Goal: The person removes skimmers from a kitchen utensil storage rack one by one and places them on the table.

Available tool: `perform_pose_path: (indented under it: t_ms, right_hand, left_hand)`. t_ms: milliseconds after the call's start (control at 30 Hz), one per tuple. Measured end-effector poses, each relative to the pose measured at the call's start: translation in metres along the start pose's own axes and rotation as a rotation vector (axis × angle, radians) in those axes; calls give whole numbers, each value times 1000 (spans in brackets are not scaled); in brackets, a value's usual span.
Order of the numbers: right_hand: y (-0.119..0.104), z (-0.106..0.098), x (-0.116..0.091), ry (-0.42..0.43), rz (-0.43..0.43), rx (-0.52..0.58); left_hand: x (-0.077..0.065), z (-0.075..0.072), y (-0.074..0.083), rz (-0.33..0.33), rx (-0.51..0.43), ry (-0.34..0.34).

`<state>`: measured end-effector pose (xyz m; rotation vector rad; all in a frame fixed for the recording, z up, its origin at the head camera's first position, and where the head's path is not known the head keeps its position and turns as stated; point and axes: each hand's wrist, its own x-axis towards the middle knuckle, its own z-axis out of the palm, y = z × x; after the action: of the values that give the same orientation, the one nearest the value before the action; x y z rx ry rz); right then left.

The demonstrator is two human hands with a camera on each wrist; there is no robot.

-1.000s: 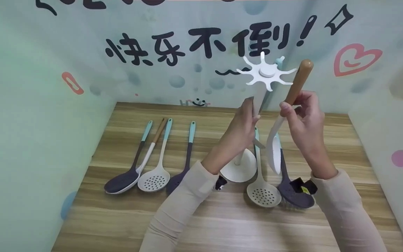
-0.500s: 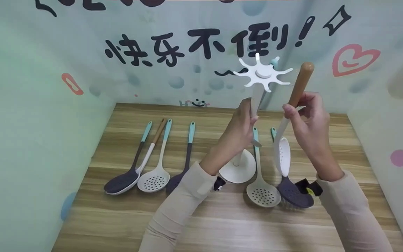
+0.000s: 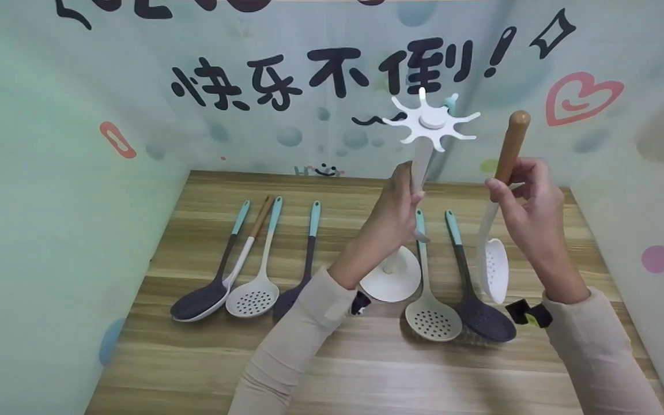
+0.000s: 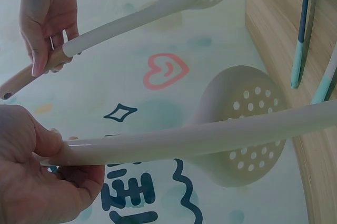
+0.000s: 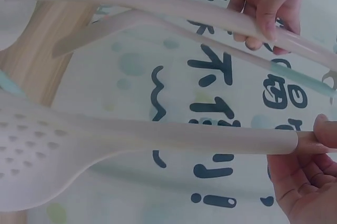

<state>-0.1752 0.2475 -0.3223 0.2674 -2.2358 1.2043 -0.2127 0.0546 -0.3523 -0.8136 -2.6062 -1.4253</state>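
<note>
My left hand (image 3: 387, 213) grips the upright white pole (image 3: 422, 161) of a utensil rack, just below its star-shaped hook top (image 3: 431, 122). The round white base (image 3: 391, 283) sits on the table. A skimmer with a turquoise handle (image 5: 303, 79) hangs from the rack; its perforated head (image 4: 258, 155) shows behind the pole in the left wrist view. To the right, my right hand (image 3: 534, 213) pinches the wooden handle (image 3: 510, 150) of a white skimmer, near where handle meets shaft. That skimmer's perforated head (image 3: 496, 271) points down above the table, apart from the rack.
Left of the rack lie a dark spoon-shaped utensil (image 3: 200, 301) over a white wooden-handled one (image 3: 245, 256), a white skimmer (image 3: 253, 298) and a dark utensil (image 3: 310, 248). A pale skimmer (image 3: 433, 320) and a dark skimmer (image 3: 486, 320) lie right of the base. Printed fabric walls (image 3: 286, 138) surround the table.
My right hand has moved right and slightly down with the white skimmer, away from the rack, uncovering the dark skimmer's handle. My left hand has hardly moved and still grips the pole.
</note>
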Motion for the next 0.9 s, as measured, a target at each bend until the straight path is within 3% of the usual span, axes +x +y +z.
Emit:
perform_pose_path:
  t_ms: [400, 900]
  right_hand:
    - [30, -21, -4, -11, 115, -101]
    - [76, -40, -13, -101, 203, -258]
  left_hand:
    - [-1, -1, -3, 42, -2, 11]
    - [0, 0, -1, -7, -6, -15]
